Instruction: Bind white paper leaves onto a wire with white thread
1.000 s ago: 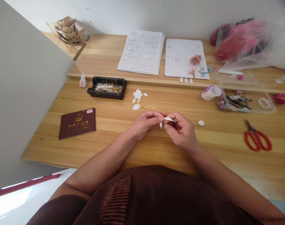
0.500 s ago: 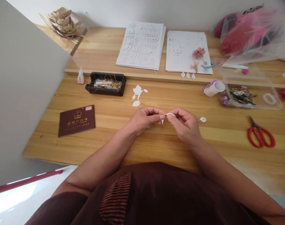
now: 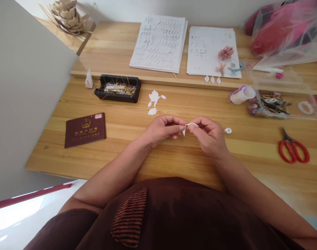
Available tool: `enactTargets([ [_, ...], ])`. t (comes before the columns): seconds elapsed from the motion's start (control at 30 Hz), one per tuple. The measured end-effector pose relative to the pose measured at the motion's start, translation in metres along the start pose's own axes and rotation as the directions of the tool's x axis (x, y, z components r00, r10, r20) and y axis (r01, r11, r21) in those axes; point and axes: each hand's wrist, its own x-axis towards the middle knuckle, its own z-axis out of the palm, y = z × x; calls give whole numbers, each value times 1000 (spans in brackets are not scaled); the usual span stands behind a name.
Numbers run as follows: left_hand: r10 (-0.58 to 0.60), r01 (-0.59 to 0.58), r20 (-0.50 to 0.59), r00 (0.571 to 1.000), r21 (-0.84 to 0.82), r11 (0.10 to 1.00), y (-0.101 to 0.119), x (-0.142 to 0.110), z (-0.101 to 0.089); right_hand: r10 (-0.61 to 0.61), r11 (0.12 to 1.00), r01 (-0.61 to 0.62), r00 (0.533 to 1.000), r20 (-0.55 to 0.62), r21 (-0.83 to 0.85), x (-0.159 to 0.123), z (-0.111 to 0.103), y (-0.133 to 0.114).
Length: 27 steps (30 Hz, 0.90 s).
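Observation:
Over the middle of the wooden table, my left hand point(image 3: 163, 131) and my right hand point(image 3: 210, 136) meet almost fingertip to fingertip. Between them is a small white leaf-shaped piece point(image 3: 193, 124), which looks like paper. The right thumb and forefinger pinch its curved part. A pointed white tip point(image 3: 184, 132) hangs below the left fingertips, which are pinched together at the piece's near end; the exact joint is hidden by the fingers. Just right of my right hand lies a small white roll point(image 3: 227, 130). White cut-out petals and leaves point(image 3: 153, 100) lie beyond my left hand.
Red-handled scissors point(image 3: 294, 149) lie right, a maroon booklet point(image 3: 85, 130) left. Behind are a black tray point(image 3: 118, 99), a glue bottle point(image 3: 89, 80), a white cup point(image 3: 243, 94) and a clear box point(image 3: 291, 113). Paper stacks point(image 3: 158, 41) sit on the raised shelf.
The camera view has shifted slightly, so the table things sit a little higher. Both hands keep their pinch, and the white tip under the left fingers shows more clearly.

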Motion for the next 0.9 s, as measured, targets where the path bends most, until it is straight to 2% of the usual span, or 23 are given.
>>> enactTargets([
  [0.37, 32, -32, 4, 999, 27, 999, 4, -1, 2, -4, 999, 4, 1000, 5, -49, 0, 0, -1],
  [0.63, -16, 16, -47, 999, 11, 1000, 2, 1, 4, -52, 989, 46, 998, -36, -144, -4, 0, 3],
  [0.9, -25, 23, -65, 998, -32, 999, 0, 1, 4, -86, 982, 78, 995, -43, -171, -4, 2, 2],
])
